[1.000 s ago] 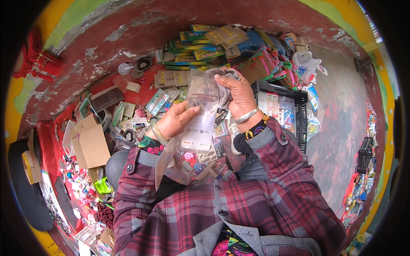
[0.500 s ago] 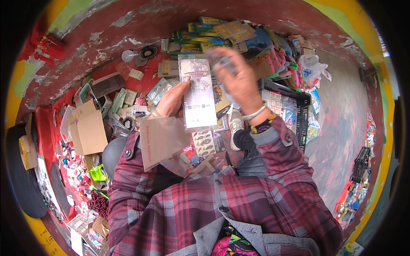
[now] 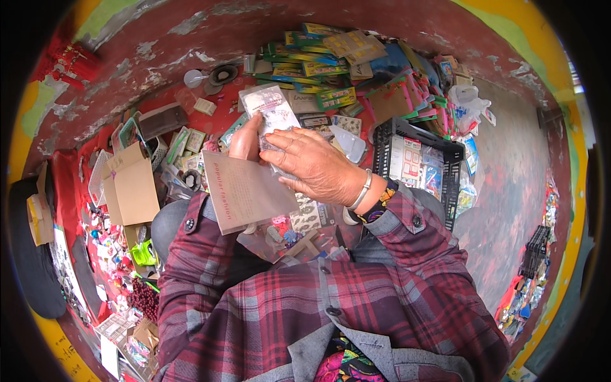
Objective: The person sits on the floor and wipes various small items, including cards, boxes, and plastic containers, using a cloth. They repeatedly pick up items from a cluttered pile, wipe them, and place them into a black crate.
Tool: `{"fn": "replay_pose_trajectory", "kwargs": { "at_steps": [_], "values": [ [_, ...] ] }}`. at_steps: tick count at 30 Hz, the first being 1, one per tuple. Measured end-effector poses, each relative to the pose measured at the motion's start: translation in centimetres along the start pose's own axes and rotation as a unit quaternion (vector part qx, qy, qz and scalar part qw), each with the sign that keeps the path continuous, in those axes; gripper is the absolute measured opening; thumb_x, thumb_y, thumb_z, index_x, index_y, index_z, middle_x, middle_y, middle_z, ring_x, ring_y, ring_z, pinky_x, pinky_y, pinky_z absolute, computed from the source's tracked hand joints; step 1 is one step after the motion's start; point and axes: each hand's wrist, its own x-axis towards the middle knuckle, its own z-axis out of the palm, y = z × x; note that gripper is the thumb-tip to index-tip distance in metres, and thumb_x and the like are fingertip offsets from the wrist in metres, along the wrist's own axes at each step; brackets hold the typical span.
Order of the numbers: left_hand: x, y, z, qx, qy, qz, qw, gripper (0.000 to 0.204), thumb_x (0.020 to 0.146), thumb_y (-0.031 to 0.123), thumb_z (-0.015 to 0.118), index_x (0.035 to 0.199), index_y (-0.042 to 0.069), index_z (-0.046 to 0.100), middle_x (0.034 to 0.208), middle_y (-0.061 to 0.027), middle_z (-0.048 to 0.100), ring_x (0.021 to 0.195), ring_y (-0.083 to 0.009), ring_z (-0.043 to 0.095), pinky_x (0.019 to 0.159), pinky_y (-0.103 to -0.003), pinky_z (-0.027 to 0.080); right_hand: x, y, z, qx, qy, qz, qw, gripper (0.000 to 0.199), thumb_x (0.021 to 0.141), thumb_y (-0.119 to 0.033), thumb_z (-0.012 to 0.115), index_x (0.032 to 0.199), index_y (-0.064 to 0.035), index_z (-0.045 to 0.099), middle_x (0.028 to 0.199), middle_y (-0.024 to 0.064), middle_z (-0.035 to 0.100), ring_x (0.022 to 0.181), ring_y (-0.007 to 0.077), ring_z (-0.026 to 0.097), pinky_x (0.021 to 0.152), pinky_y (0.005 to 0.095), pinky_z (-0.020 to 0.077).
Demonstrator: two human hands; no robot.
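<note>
My left hand [image 3: 244, 141] grips a long white card [image 3: 267, 105] in a clear plastic sleeve, its thumb across the card's left edge. Across the lower part of that card lies my right hand [image 3: 318, 162], palm down with its fingers stretched out flat, covering much of it. A frosted plastic bag [image 3: 245, 194] with red print hangs at my left hand, below the card; the fingers behind it are hidden. Under the bag's right edge, a sheet with dark patterned pieces [image 3: 307, 216] rests among small colourful items in front of my lap.
A black plastic crate [image 3: 459, 156] holding flat packets stands to the right. Ahead, green and yellow boxes [image 3: 305, 63] are piled against the wall. An open cardboard box [image 3: 130, 191] is on the left. A pale plastic piece [image 3: 349, 143] lies beyond my right hand.
My right hand has come down and left, from beside the card onto its lower part. The card has tilted, its top leaning left. The frosted bag has moved slightly up.
</note>
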Motion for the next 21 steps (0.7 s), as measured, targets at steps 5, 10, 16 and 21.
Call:
{"fn": "replay_pose_trajectory", "kwargs": {
  "at_steps": [5,10,16,21],
  "values": [
    [2.2,1.4,-2.8,0.055,0.02,-0.093,0.994,0.032,0.09,0.039,0.042,0.075,0.013,0.054,0.048,0.0024,0.042,0.033,-0.0088,0.034,0.03,-0.023,0.026,-0.4,0.6,1.1,-0.162,0.08,-0.021,0.983,0.042,0.071,-0.011,0.061,0.113,-0.0125,0.054,0.116,0.01,0.052,0.106,0.0257,0.052,0.089,0.0372,0.0387],
    [0.8,1.6,-2.1,0.049,-0.237,-0.066,0.968,0.052,0.088,0.058,0.04,0.095,0.009,0.054,0.054,-0.0013,0.049,0.035,-0.0064,0.032,0.033,-0.019,0.024,-0.2,0.9,-0.6,-0.059,0.147,0.097,0.983,0.033,0.071,-0.009,0.061,0.104,-0.0108,0.057,0.105,0.0081,0.057,0.097,0.0262,0.056,0.079,0.0356,0.0438],
    [0.8,0.7,-0.9,0.111,-0.126,0.034,0.985,0.072,0.083,0.066,0.042,0.117,0.002,0.045,0.103,-0.0105,0.061,0.037,-0.005,0.032,0.034,-0.018,0.02,-0.9,5.0,-1.5,0.593,0.389,0.355,0.609,0.022,0.082,-0.007,0.057,0.104,-0.0028,0.055,0.088,0.0066,0.062,0.072,0.017,0.062,0.059,0.0315,0.0517],
    [0.2,-1.3,0.0,0.079,-0.209,0.077,0.972,0.072,0.085,0.064,0.039,0.127,0.006,0.037,0.105,-0.0117,0.058,0.038,-0.0063,0.034,0.033,-0.019,0.022,-0.9,5.0,-0.2,0.685,0.363,0.375,0.509,0.019,0.081,-0.008,0.058,0.1,-0.0059,0.056,0.085,0.0052,0.061,0.069,0.0174,0.061,0.059,0.0313,0.0521]
  ]
}}
